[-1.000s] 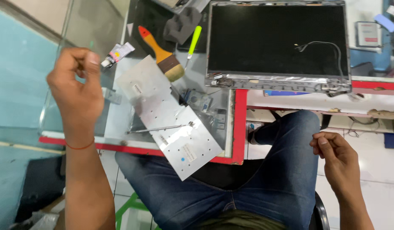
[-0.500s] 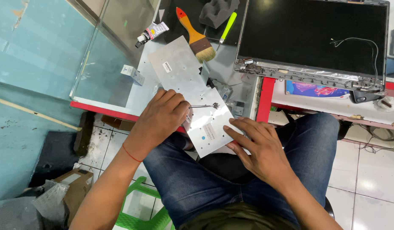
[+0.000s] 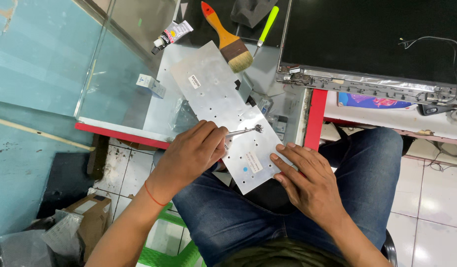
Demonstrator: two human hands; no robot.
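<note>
Pinching a pair of thin metal tweezers (image 3: 243, 131), the left hand (image 3: 191, 155) kept its grip closed on them, and their tip touched a small dark part (image 3: 258, 128) on the silver metal plate (image 3: 228, 111). The right hand (image 3: 307, 183) lay flat with spread fingers, holding nothing, and pressed the near corner of the plate against the person's lap. The plate rested tilted, its far end on the glass bench (image 3: 139, 89) and its near end hanging over the red edge toward the knees. As far as I could judge, the work was somewhere in the middle: the dark part was not lifted away yet, and the many small holes of the plate looked empty. Room for moving was small at the far end, where a paintbrush (image 3: 228, 39), a glue tube (image 3: 171, 35) and a green-handled tool (image 3: 265, 27) lay close to the plate, and the open laptop screen (image 3: 372, 39) stood just to the right. Toward the lap there was more free room.
</note>
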